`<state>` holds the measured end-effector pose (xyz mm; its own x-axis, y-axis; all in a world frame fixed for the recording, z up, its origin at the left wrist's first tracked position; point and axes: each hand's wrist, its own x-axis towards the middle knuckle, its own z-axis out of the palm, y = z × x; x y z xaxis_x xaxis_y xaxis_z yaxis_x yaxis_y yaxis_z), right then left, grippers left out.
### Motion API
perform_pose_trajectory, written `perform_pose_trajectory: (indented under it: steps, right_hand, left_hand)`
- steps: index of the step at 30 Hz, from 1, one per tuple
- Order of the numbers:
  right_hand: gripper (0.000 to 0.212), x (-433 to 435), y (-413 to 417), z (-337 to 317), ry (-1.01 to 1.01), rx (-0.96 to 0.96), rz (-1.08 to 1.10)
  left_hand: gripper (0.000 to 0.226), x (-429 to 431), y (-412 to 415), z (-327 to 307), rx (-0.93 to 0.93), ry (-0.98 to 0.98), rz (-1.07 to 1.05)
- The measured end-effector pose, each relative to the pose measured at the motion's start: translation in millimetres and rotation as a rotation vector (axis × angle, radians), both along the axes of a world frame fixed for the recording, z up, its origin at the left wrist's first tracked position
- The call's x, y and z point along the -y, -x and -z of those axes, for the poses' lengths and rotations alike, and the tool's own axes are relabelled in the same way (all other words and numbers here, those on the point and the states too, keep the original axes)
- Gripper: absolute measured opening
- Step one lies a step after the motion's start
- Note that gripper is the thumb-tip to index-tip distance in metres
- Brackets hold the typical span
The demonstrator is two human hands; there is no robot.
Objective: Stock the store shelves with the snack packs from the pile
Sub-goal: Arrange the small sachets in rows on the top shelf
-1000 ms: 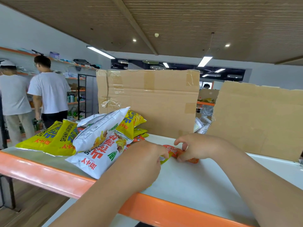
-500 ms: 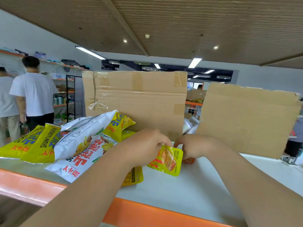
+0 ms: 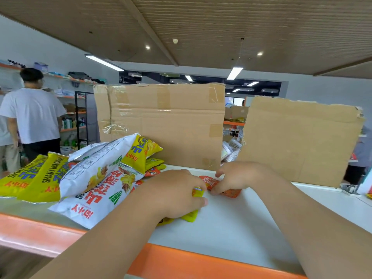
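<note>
A white shelf (image 3: 231, 234) with an orange front edge lies before me. On its left side sits a pile of snack packs: a big white chip bag (image 3: 100, 182) and yellow bags (image 3: 38, 178). My left hand (image 3: 173, 194) grips small yellow snack packs (image 3: 190, 216) against the shelf, one corner showing between its fingers. My right hand (image 3: 239, 176) pinches a small red snack pack (image 3: 229, 192) lying flat on the shelf, right beside the left hand.
Two cardboard sheets, a taped one (image 3: 167, 125) and a torn one (image 3: 298, 139), stand upright at the shelf's back. A person in a white shirt (image 3: 34, 113) stands at far-left shelving. Bare white shelf surface extends to the right.
The small yellow pack that my left hand held up has come down onto the shelf under that hand. My right hand stays on the red pack. The view shifted slightly.
</note>
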<state>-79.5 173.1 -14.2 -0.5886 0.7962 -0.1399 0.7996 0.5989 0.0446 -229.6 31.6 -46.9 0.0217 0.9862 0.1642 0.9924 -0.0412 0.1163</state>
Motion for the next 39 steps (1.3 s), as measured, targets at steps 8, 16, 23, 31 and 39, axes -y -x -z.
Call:
perform_pose_trajectory:
  steps: [8, 16, 23, 31, 39]
  right_hand:
    - [0.065, -9.4, 5.7, 5.0, 0.016, -0.028, 0.001]
    - [0.058, -5.6, 2.0, -0.7, 0.072, -0.030, 0.001]
    - [0.049, 5.9, -6.1, -8.0, 0.069, 0.004, -0.006]
    - [0.031, 15.4, -85.3, -25.3, -0.069, -0.309, -0.003]
    - [0.030, 30.5, -247.4, -12.4, -0.192, -0.778, 0.187]
  left_hand:
    - [0.059, 0.8, 5.2, -1.5, 0.069, 0.014, -0.151]
    - [0.062, -6.9, -3.4, -2.8, 0.076, 0.038, -0.176]
    - [0.074, -10.3, -10.1, -11.4, 0.063, 0.101, -0.303]
    - [0.086, -15.2, -54.4, -17.9, 0.303, -0.178, -0.203]
    - [0.087, -31.2, -169.7, -27.2, 0.530, -0.313, 0.045]
